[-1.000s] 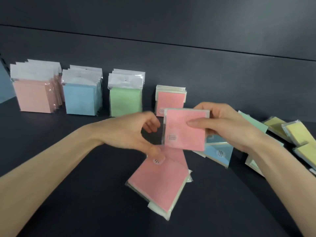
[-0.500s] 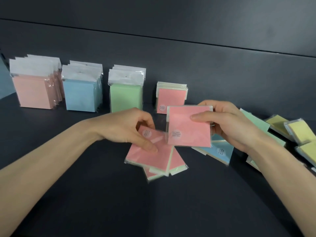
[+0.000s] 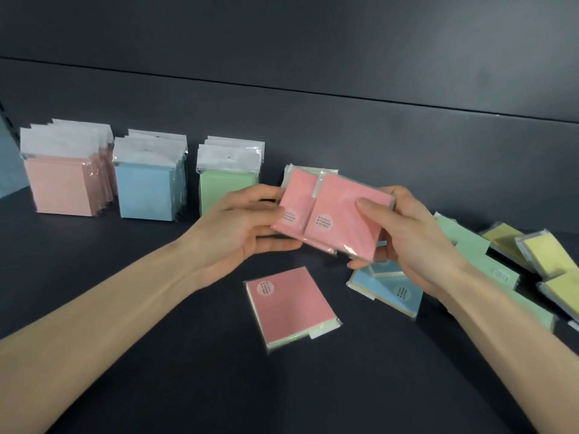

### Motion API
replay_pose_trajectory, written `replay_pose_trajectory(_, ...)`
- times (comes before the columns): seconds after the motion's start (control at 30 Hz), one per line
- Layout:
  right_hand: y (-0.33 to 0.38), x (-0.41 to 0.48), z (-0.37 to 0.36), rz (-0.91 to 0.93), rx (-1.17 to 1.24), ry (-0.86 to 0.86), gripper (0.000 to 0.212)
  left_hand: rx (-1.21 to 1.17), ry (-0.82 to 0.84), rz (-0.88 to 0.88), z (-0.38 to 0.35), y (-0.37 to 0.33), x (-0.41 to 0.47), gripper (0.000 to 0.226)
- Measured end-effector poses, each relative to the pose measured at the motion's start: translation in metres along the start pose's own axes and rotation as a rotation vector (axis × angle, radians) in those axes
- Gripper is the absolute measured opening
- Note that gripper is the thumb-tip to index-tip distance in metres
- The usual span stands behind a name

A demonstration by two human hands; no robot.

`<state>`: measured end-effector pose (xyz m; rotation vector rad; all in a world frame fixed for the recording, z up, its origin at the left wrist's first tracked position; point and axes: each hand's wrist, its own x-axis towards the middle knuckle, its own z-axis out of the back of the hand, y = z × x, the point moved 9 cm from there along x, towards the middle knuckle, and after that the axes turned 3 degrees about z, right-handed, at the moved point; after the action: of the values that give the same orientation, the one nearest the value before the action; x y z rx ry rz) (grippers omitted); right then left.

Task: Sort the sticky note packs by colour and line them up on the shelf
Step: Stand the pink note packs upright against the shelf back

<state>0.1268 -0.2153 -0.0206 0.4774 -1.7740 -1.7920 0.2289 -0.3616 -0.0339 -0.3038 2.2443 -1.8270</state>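
Two red sticky note packs are held side by side above the dark shelf. My left hand grips the left red pack by its left edge. My right hand pinches the right red pack, thumb on top. A third red pack lies flat on the shelf below them. Behind my hands stands a short row of red packs, mostly hidden.
Upright rows stand at the back left: pale pink packs, blue packs, green packs. Loose blue packs, green packs and yellow packs lie at the right. The dark shelf has a back wall.
My left hand lifted one red pack off the shelf and brought it up beside the pack in my right hand. One red pack stays lying below.
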Motion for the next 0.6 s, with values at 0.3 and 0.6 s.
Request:
replay_pose_trajectory(0.3, -0.015, -0.001, -0.013, -0.015, -0.164, 0.038, 0.033, 0.268, 0.017, -0.051, -0.006, 0.009, 0.002, 0.034)
replay_pose_trajectory(0.6, -0.004, 0.003, -0.001, 0.061, -0.217, 0.022, 0.015, 1.240, 0.252, 0.068, -0.006, 0.033, -0.001, 0.062)
